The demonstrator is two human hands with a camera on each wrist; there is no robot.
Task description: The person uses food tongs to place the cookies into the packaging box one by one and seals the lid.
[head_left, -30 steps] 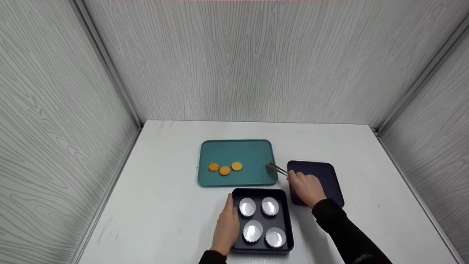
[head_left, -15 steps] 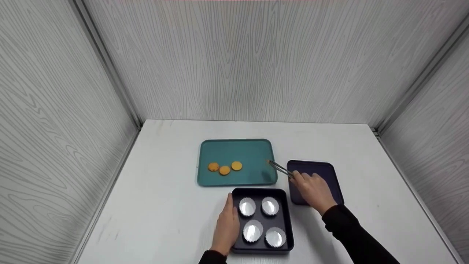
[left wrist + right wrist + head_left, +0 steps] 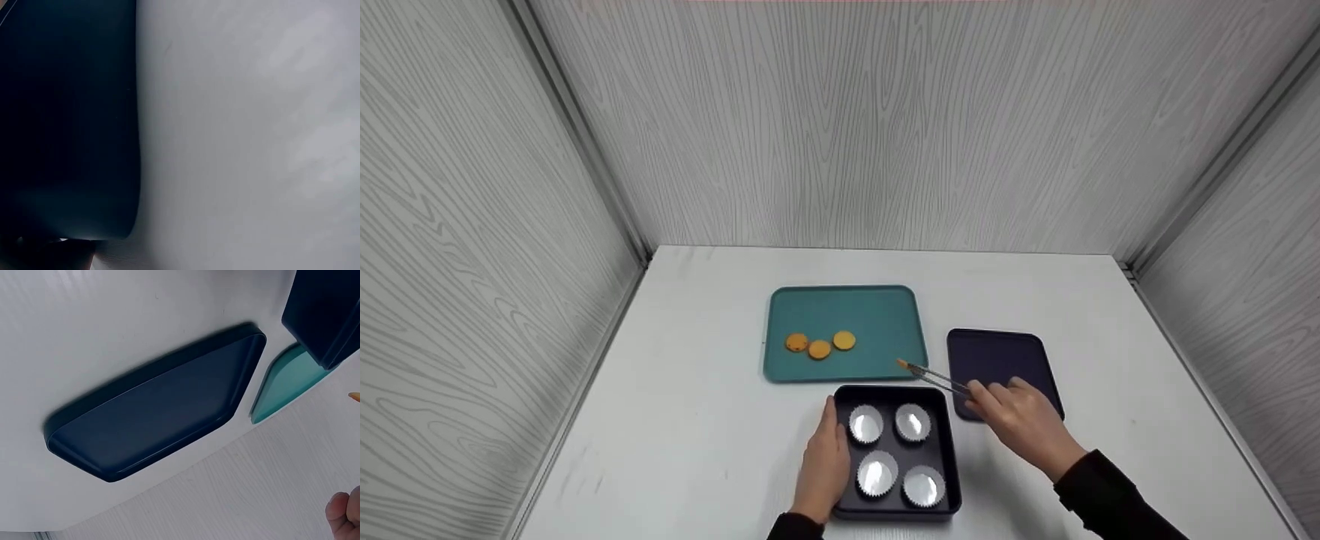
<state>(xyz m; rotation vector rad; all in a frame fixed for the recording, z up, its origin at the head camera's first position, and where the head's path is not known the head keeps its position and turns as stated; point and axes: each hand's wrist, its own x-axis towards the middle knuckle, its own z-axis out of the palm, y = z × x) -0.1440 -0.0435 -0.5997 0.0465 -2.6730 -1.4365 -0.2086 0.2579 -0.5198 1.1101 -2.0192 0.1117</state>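
One thin orange cookie [image 3: 901, 363] sits in tongs [image 3: 939, 378] gripped by the curled right hand [image 3: 1024, 421], above the green tray [image 3: 847, 309]; three round cookies [image 3: 820, 349] lie there. The left hand [image 3: 823, 465], straight-fingered, touches a dark box [image 3: 911, 453] of four fluted cups [image 3: 877, 473].

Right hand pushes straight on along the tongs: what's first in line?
Likely the rightmost cookie on the green tray, going by where the right hand aims the tongs. Their height above the tray is unclear, so they might pass over it.
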